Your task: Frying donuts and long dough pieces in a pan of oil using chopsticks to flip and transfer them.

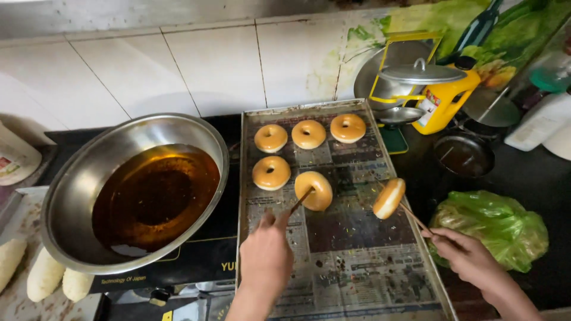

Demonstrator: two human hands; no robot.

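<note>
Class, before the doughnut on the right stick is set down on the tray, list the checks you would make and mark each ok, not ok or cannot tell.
1. Raised doughnut sits on the right hand stick: ok.
2. Free paper on the tray: ok.
3. Left hand stick steadies the front doughnut: ok.
4. Oil in the pan calm: ok.
5. Oil heat: cannot tell.

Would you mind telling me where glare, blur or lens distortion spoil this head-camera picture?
Head view: the wall tiles are washed out by bright light; the oil in the steel pan reflects a light glow; the tray edges bow outward, wide-lens distortion; both hands, left and right, look slightly soft.
</note>
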